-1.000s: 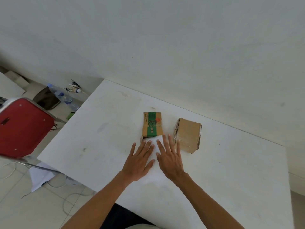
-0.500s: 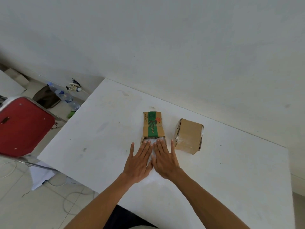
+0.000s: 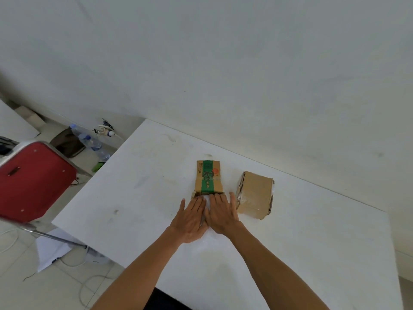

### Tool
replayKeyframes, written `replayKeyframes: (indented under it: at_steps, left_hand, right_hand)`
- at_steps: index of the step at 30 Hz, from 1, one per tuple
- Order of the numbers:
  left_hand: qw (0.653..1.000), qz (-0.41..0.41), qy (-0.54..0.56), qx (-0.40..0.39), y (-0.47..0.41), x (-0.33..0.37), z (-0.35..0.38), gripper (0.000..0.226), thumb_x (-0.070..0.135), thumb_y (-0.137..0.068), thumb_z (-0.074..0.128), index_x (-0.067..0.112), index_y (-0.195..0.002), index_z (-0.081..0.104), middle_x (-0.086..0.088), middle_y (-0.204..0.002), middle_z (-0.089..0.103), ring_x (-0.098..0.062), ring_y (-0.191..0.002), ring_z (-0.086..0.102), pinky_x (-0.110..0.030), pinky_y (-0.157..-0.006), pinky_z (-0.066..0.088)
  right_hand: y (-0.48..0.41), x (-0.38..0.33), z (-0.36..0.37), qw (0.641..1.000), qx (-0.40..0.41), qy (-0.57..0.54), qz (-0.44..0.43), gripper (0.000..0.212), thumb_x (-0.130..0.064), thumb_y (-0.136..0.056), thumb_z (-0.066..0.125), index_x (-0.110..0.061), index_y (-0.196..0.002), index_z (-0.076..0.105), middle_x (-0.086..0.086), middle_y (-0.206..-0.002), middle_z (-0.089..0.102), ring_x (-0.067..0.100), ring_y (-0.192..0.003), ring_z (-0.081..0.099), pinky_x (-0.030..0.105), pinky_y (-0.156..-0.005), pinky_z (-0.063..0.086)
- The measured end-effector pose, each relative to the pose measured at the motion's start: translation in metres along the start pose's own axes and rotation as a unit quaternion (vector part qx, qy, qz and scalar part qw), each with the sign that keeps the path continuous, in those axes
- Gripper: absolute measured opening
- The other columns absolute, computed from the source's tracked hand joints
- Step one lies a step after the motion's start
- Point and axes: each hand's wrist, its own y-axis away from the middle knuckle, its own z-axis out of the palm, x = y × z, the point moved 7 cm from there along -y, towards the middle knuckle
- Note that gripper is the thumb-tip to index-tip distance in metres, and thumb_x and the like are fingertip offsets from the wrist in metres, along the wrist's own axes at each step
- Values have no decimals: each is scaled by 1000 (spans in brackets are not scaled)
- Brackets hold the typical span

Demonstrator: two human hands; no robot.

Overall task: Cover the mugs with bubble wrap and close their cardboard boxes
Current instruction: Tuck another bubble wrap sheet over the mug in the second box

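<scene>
Red chair point(image 3: 33, 180) and water bottles point(image 3: 90, 142) on the tiled floor at left, scuffed white table point(image 3: 134, 198) against a bare white wall point(image 3: 223, 63), left hand point(image 3: 192, 218) and right hand point(image 3: 221, 213) flat, fingers spread, pressing bubble wrap point(image 3: 206, 203) at the green-banded box point(image 3: 209, 177), plain cardboard box point(image 3: 256, 194) just right.

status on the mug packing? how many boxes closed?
Done, apparently: the plain box on the right looks closed, clear wrap showing at its edges. In hand: left hand and right hand press flat on bubble wrap at the green-printed box. Left: closing that box; no mug visible.
</scene>
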Motion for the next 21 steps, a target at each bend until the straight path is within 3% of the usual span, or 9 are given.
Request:
replayKeyframes:
  at_steps: [2, 4, 7, 9, 12, 15, 18, 21]
  left_hand:
    - [1000, 10, 16, 10, -1, 2, -15, 101, 66, -93, -15, 1, -152, 34, -22, -155, 42, -37, -141, 45, -67, -108, 39]
    - [999, 15, 34, -1, 1, 4, -21, 109, 72, -81, -23, 4, -158, 13, -18, -165, 21, -33, -152, 24, -58, -120, 25]
    - [997, 19, 76, -27, 11, 5, -20, 95, 74, -93, 13, 10, -159, -9, -9, -169, -5, -22, -156, -1, -49, -126, 9]
    - [996, 27, 76, -42, 15, 3, -17, 104, 77, -91, 32, 12, -158, -13, -4, -169, -13, -18, -156, -7, -51, -126, 5]
    - [998, 33, 35, -50, 17, 2, -15, 117, 89, -78, 25, 13, -157, -16, -3, -168, -16, -18, -155, -8, -56, -125, 4]
    - [998, 28, 32, -36, 14, 2, -9, 118, 91, -76, 20, 12, -158, -14, -4, -169, -14, -19, -156, -8, -57, -124, 7]
    - [998, 45, 30, -11, 12, -1, -5, 116, 90, -82, 25, 11, -159, -10, -6, -169, -9, -21, -156, -4, -57, -124, 13]
    - [998, 56, 28, -8, 9, -6, -5, 112, 86, -84, 23, 9, -159, -7, -8, -169, -5, -22, -156, 0, -55, -123, 19]
  right_hand:
    - [-2, 1, -2, 1000, -10, 1, -4, 45, -40, -101, 22, -17, -130, 47, 4, -126, 57, 25, -121, 46, 57, -114, 15]
    - [-2, 3, 1, 1000, -19, -11, -4, 46, -41, -102, 22, -17, -135, 44, 4, -131, 54, 25, -125, 44, 58, -115, 15]
    - [4, 10, 9, 997, -57, -46, -9, 52, -42, -103, 24, -16, -149, 29, 4, -148, 40, 25, -139, 30, 58, -118, 13]
    - [11, 13, 11, 994, -75, -75, -25, 58, -43, -104, 25, -16, -155, 17, 3, -159, 28, 24, -147, 20, 59, -120, 10]
    - [26, 15, 15, 990, -94, -97, -38, 65, -47, -104, 30, -16, -158, 11, 2, -167, 11, 19, -153, 5, 57, -121, 2]
    - [43, 21, 18, 994, -60, -76, -52, 76, -61, -99, 30, -17, -158, 14, 1, -167, 6, 15, -153, -4, 58, -120, -4]
    - [39, 25, 14, 993, -97, -48, -57, 97, -77, -87, 37, -15, -158, 11, 2, -167, 7, 16, -153, 0, 59, -119, 3]
    - [23, 24, 1, 992, -109, 2, -69, 103, -81, -81, 42, -13, -155, 19, 3, -163, 23, 21, -150, 12, 56, -115, 16]
